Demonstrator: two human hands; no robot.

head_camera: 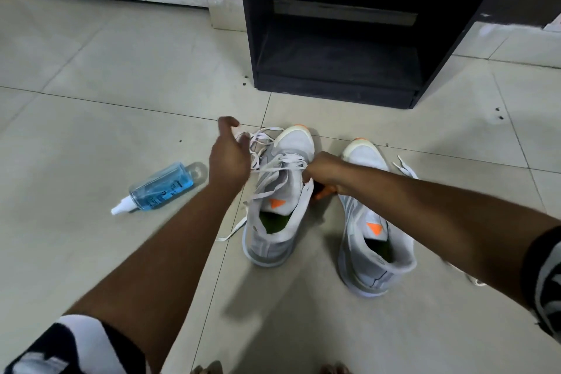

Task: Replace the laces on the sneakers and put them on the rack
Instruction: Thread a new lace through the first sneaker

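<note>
Two grey-white sneakers with orange toe tips stand on the tiled floor, toes pointing away from me. The left sneaker [280, 200] has a loose white lace [261, 143] partly threaded, its slack piled by the toe and one end trailing near the heel. My left hand [229, 155] hovers over that slack, fingers curled around a strand. My right hand [323, 173] grips the right edge of the left sneaker's upper beside the eyelets. The right sneaker [372, 231] shows no lace on its tongue; a white lace [405, 168] lies on the floor beside it.
A dark rack [337, 70] with open shelves stands on the floor just beyond the sneakers. A blue spray bottle [159, 187] lies on its side to the left. A white wall runs along the far left.
</note>
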